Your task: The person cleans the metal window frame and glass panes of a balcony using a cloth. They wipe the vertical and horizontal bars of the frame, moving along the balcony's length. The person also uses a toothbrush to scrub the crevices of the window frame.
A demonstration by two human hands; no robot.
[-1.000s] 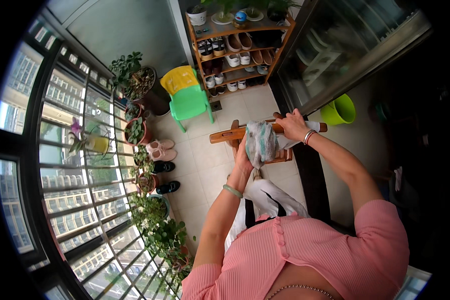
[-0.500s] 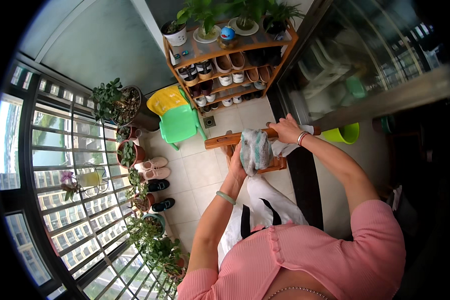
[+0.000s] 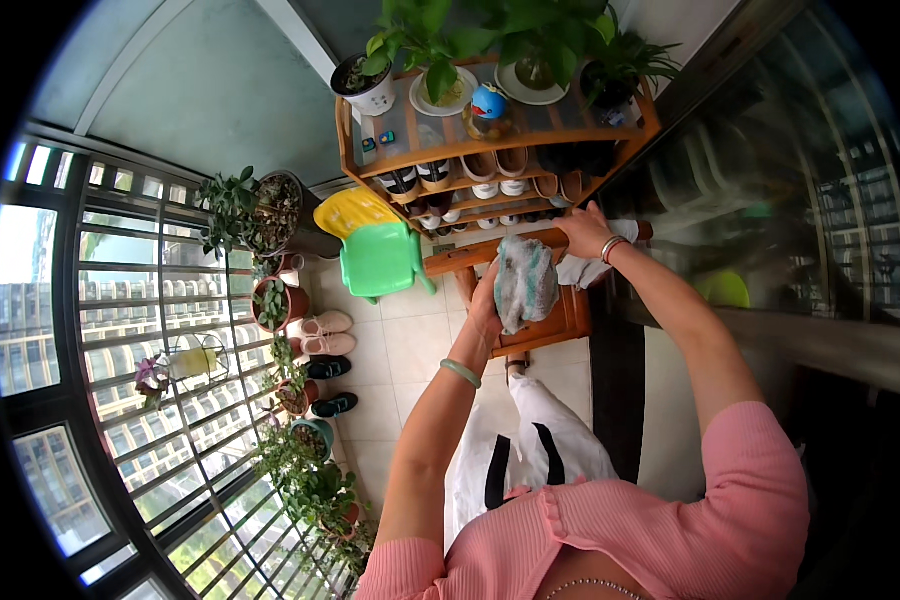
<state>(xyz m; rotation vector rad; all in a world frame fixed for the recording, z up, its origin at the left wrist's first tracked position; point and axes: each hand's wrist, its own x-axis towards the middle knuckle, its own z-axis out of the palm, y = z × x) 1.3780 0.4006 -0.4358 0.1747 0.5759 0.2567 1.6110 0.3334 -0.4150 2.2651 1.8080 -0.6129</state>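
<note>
My left hand (image 3: pixel 484 302) is closed on a bunched grey cloth (image 3: pixel 526 284) with green stripes. The cloth lies against the top rail of a wooden chair (image 3: pixel 562 322). My right hand (image 3: pixel 584 234) grips that same rail farther right, its fingers over the edge. Beneath my right wrist hangs a white cloth (image 3: pixel 582 271); whether my hand also holds it, I cannot tell. The chair's reddish-brown seat shows below the rail, and part of its frame is hidden behind the grey cloth and my left hand.
Ahead stands a wooden shoe rack (image 3: pixel 500 150) with potted plants on top. A green plastic chair (image 3: pixel 382 262) is left of the wooden chair. Shoes (image 3: pixel 326 334) and potted plants (image 3: pixel 308 440) line the barred window. On the right is a glass door (image 3: pixel 770 210).
The view has shifted, so the rack looks lower and larger. More of the wooden chair's seat shows. Both hands keep their holds, with the cloth slightly farther right in view.
</note>
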